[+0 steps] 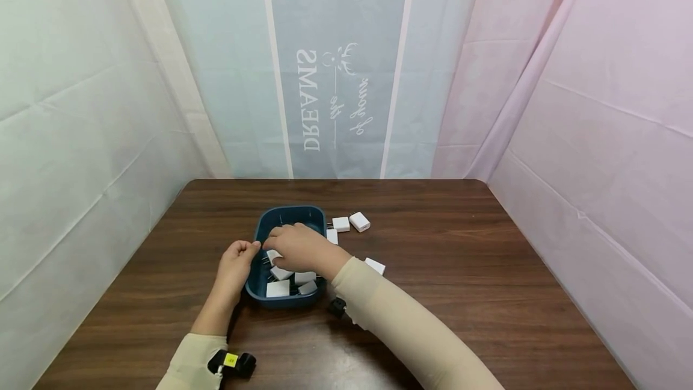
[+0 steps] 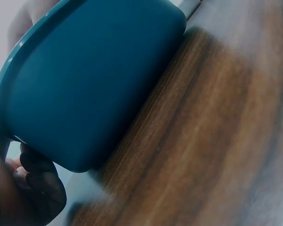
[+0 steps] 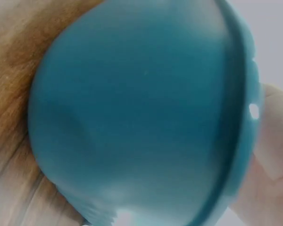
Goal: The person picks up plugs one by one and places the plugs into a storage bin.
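Note:
A dark blue plastic basket (image 1: pixel 289 301) stands on the table with several white plug-in chargers (image 1: pixel 278 289) in its near half. At the basket's left rim, my left hand (image 1: pixel 234 266) pinches the edge between thumb and fingers; its curled fingers (image 2: pixel 42 188) show against the outer wall in the left wrist view. My right hand (image 1: pixel 303 248) reaches across the right rim, palm down over the inside, fingers bent downward. One white charger (image 1: pixel 273 256) shows between its fingertips and thumb, and I cannot tell whether they grip it. The basket wall hides the right fingers in the right wrist view.
Just right of the basket lie several more chargers (image 1: pixel 360 222) on the brown wooden table (image 1: pixel 460 294). Another charger (image 1: pixel 375 266) shows beyond the right sleeve (image 1: pixel 400 318). Pale cloth (image 1: pixel 335 5) hangs along the back and both sides.

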A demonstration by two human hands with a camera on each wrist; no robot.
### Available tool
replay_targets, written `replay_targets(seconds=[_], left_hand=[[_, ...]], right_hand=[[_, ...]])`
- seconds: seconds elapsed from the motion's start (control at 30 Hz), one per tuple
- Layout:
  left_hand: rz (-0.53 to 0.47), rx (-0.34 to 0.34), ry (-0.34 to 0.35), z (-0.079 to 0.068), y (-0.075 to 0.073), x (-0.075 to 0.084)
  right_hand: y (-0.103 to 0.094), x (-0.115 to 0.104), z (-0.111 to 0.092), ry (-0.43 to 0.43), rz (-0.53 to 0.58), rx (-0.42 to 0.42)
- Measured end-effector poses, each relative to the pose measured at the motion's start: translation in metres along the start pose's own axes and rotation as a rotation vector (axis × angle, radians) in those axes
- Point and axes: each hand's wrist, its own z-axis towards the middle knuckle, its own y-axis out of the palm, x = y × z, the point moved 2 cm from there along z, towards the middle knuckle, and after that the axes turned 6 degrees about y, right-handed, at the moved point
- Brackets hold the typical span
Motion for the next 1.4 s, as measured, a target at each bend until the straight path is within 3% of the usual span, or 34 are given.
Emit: replay_targets(seconds=[0.43, 0.77, 1.17, 1.4], left_hand=[[0.017, 0.018, 0.003, 0.002, 0.000, -0.002], [0.046, 0.026, 0.006, 0.001, 0.001, -0.001], [0.059, 0.018, -0.009, 0.001, 0.000, -0.001], [0.055, 0.017, -0.013, 0.000, 0.001, -0.001]], right_hand=[[-0.012, 0.009, -0.021, -0.028, 0.021, 0.073], [-0.023, 0.021, -0.040, 0.079, 0.148, 0.024], [-0.033, 0.037, -0.055, 0.136, 0.178, 0.045], [-0.035, 0.041, -0.064, 0.213, 0.199, 0.002]])
